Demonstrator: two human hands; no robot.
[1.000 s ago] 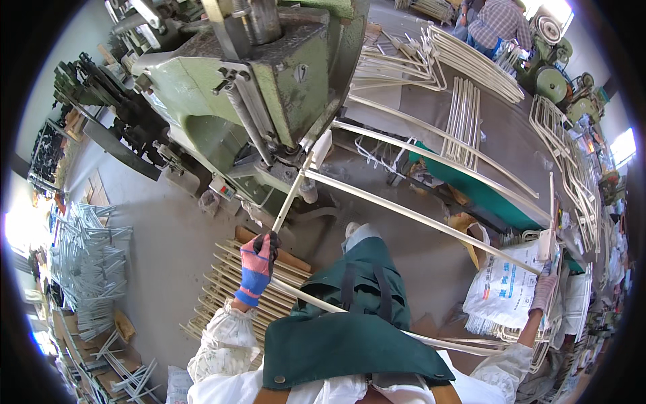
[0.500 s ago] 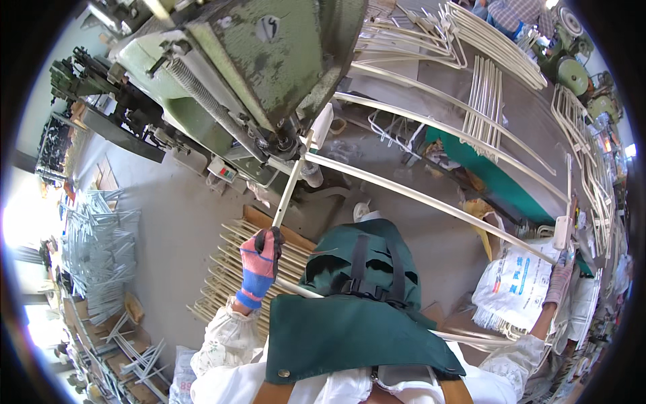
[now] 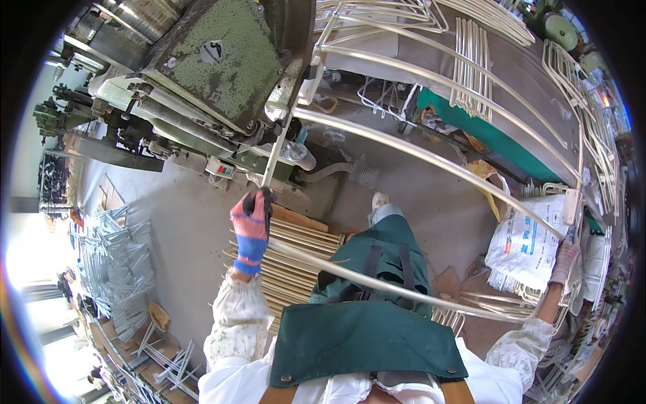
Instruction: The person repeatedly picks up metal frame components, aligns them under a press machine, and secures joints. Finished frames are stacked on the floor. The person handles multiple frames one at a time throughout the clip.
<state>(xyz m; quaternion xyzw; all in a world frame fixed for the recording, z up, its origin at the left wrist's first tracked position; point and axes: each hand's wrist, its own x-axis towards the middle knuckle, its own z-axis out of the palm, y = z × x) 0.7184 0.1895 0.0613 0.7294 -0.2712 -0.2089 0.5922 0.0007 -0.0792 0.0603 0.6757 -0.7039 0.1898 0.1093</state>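
A large cream tubular metal frame (image 3: 404, 145) with several long bars stretches across the view between my hands. My left hand (image 3: 250, 229), in a pink and blue glove with dark fingertips, is closed around its left side bar. My right hand (image 3: 566, 259), in a striped glove, grips the right end beside a pale block-shaped fitting (image 3: 571, 206); the fingers show only partly. The frame's nearest bar crosses over my green apron (image 3: 363, 340). Its left side runs close by the working head of a worn green machine (image 3: 222, 74), upper left.
Similar cream frames lie stacked on the floor (image 3: 289, 269) beside my legs. More bent tubes (image 3: 473, 64) rest on a grey table behind. A white printed sack (image 3: 521, 246) sits at right; grey metal parts (image 3: 108, 269) are piled at left.
The frame has risen and shifted off the machine's working head; its near bar now shows across my apron. My view has turned, putting the machine further left. Both hands keep their grip.
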